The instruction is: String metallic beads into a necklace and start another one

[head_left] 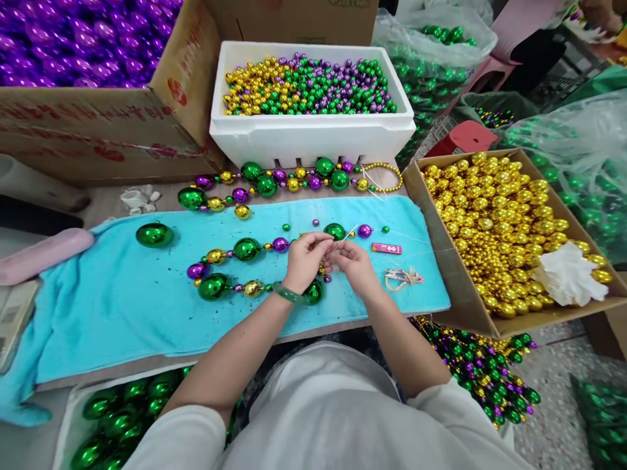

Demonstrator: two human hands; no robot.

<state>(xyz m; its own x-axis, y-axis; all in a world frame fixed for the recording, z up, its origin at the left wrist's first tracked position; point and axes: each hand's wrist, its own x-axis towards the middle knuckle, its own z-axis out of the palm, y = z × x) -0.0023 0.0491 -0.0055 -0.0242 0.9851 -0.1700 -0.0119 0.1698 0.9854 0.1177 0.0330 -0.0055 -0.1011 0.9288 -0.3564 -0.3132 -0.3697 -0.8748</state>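
Note:
My left hand [308, 258] and my right hand [356, 264] meet over a turquoise towel [122, 307], fingertips pinched together. A thin white cord [351, 232] sticks up from between them; the fingers partly hide it. Around the hands lies a strand of shiny beads, with a large green bead [246, 249] and a gold bead [253, 288] on its left loop. Just past my fingers are another green bead [335, 231] and a purple bead [365, 230]. A small red box [386, 249] and a bundle of pale cord [402, 279] rest to the right.
A white foam box [313, 134] of small mixed beads stands behind the towel, with a finished-looking bead strand [266, 185] before it. A cardboard box [455, 307] of gold beads is at right, one of purple beads [88, 42] at back left. A loose green bead [154, 234] lies left.

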